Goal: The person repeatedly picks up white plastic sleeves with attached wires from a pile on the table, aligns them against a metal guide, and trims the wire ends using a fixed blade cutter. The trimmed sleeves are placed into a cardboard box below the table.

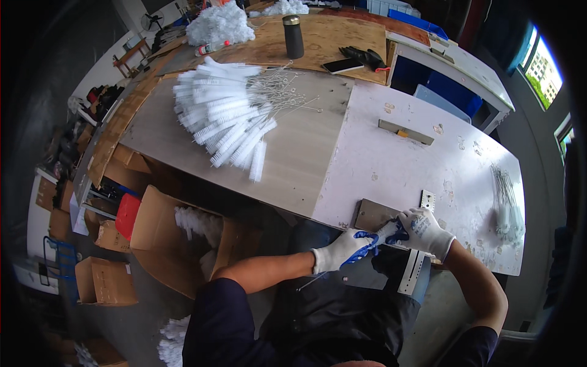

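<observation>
Both my hands wear white gloves with blue palms at the table's near edge. My left hand (347, 249) is closed around a white bristle brush (387, 230), whose thin wire stem seems to stick out below that hand. My right hand (426, 232) is closed at the brush's other end, its fingers hiding the tip. Just beyond the hands lies a flat dark metal block (374, 215). A perforated metal strip (411, 272) juts off the table edge below my right hand, and a short perforated plate (427, 200) shows above it.
A fanned pile of white brushes (223, 113) lies on the table's left half. More thin brushes (506, 214) are at the right edge. A metal bar (406, 132), a dark flask (293, 38), a phone (342, 65) and black gloves (365, 57) sit farther back. An open cardboard box (150, 244) stands lower left.
</observation>
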`<control>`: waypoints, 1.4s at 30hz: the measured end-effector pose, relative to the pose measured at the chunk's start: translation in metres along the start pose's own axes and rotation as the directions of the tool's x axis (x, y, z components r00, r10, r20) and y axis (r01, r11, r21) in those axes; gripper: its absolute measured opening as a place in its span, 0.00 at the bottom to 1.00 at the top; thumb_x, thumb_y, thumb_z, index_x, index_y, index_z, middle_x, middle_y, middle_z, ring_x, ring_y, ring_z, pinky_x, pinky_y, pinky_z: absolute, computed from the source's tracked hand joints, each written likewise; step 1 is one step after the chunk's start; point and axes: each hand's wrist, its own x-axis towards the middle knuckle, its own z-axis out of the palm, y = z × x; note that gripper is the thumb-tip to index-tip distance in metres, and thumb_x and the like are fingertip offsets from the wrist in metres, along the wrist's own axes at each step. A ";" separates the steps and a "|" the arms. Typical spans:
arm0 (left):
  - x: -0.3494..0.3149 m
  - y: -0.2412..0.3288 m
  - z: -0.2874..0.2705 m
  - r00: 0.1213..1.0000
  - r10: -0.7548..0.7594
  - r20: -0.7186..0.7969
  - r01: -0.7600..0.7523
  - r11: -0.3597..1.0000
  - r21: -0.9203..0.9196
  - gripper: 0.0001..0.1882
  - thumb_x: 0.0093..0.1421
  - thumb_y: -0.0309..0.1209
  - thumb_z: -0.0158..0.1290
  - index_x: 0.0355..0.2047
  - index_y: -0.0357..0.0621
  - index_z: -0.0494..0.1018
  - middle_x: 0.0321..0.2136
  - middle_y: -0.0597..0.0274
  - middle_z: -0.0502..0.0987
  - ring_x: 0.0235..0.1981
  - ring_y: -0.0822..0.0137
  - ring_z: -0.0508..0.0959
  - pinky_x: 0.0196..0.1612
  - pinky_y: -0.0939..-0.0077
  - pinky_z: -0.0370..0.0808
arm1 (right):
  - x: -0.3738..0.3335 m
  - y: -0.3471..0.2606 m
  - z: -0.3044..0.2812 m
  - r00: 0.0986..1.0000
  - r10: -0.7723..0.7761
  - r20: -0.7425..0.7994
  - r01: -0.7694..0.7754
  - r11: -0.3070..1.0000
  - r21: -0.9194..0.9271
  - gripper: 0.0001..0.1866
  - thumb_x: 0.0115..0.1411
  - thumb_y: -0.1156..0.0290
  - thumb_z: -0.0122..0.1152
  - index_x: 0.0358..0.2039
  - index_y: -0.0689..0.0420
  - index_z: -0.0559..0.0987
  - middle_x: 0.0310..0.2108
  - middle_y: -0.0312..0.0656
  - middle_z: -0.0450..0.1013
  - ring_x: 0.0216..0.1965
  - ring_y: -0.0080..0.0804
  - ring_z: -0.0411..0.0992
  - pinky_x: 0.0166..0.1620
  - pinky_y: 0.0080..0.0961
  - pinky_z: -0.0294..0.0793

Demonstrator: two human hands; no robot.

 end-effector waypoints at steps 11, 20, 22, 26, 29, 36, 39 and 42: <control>-0.050 0.021 0.000 0.487 0.826 0.283 -0.425 -0.060 0.903 0.19 0.55 0.22 0.61 0.48 0.39 0.76 0.43 0.53 0.80 0.41 0.53 0.81 0.46 0.61 0.78 | 0.002 -0.022 0.036 0.958 0.272 -0.094 -0.263 0.960 0.090 0.22 0.54 0.56 0.66 0.40 0.61 0.77 0.37 0.48 0.79 0.40 0.45 0.79 0.46 0.38 0.76; -0.026 -0.029 0.027 0.731 0.339 -0.592 -0.467 0.882 -0.071 0.17 0.73 0.29 0.44 0.57 0.36 0.72 0.41 0.56 0.80 0.36 0.68 0.82 0.39 0.72 0.82 | 0.000 -0.034 0.039 0.888 0.424 -0.178 -0.380 0.895 0.235 0.19 0.57 0.56 0.66 0.40 0.58 0.78 0.37 0.48 0.80 0.41 0.46 0.80 0.47 0.40 0.77; -0.003 -0.016 0.032 0.663 0.340 -0.667 -0.568 0.809 -0.152 0.16 0.73 0.29 0.44 0.55 0.39 0.74 0.39 0.58 0.80 0.35 0.69 0.81 0.36 0.74 0.81 | -0.002 -0.036 0.037 0.880 0.440 -0.180 -0.393 0.886 0.248 0.18 0.57 0.58 0.66 0.41 0.58 0.78 0.37 0.49 0.80 0.41 0.46 0.80 0.46 0.42 0.76; 0.045 0.006 0.012 0.573 0.305 -0.760 -0.688 0.683 -0.245 0.15 0.71 0.28 0.44 0.53 0.42 0.76 0.35 0.60 0.79 0.32 0.70 0.79 0.32 0.74 0.79 | 0.003 -0.038 0.032 0.891 0.407 -0.199 -0.365 0.905 0.219 0.19 0.61 0.54 0.62 0.41 0.58 0.78 0.37 0.47 0.80 0.40 0.45 0.81 0.45 0.40 0.77; 0.070 0.042 0.015 0.550 0.280 -0.787 -0.698 0.672 -0.249 0.15 0.70 0.27 0.45 0.50 0.43 0.78 0.23 0.67 0.71 0.21 0.72 0.71 0.24 0.73 0.73 | 0.007 -0.033 0.033 0.905 0.390 -0.172 -0.357 0.914 0.194 0.19 0.62 0.53 0.61 0.40 0.58 0.78 0.35 0.47 0.80 0.39 0.44 0.81 0.44 0.40 0.77; 0.125 0.076 0.039 0.662 0.254 -0.706 -0.496 0.854 -0.158 0.12 0.66 0.28 0.49 0.45 0.44 0.80 0.17 0.72 0.65 0.15 0.75 0.65 0.18 0.77 0.64 | -0.005 -0.010 0.062 0.894 0.299 -0.335 -0.213 0.939 0.269 0.19 0.62 0.52 0.60 0.35 0.58 0.77 0.29 0.48 0.79 0.32 0.46 0.80 0.40 0.42 0.76; 0.155 0.082 0.048 0.780 0.255 -0.572 -0.338 0.940 -0.043 0.13 0.66 0.28 0.47 0.45 0.42 0.81 0.16 0.74 0.66 0.13 0.79 0.61 0.16 0.80 0.59 | 0.000 -0.014 0.062 0.876 0.205 -0.436 -0.087 0.958 0.274 0.16 0.60 0.53 0.61 0.29 0.55 0.78 0.25 0.45 0.78 0.28 0.43 0.79 0.36 0.39 0.77; 0.171 0.085 0.063 0.860 0.243 -0.448 -0.186 0.968 0.166 0.14 0.66 0.28 0.46 0.46 0.41 0.80 0.14 0.76 0.63 0.13 0.80 0.59 0.16 0.82 0.56 | 0.006 -0.012 0.075 0.880 0.200 -0.430 -0.114 0.969 0.219 0.17 0.62 0.53 0.58 0.33 0.55 0.77 0.28 0.47 0.79 0.29 0.44 0.80 0.37 0.39 0.78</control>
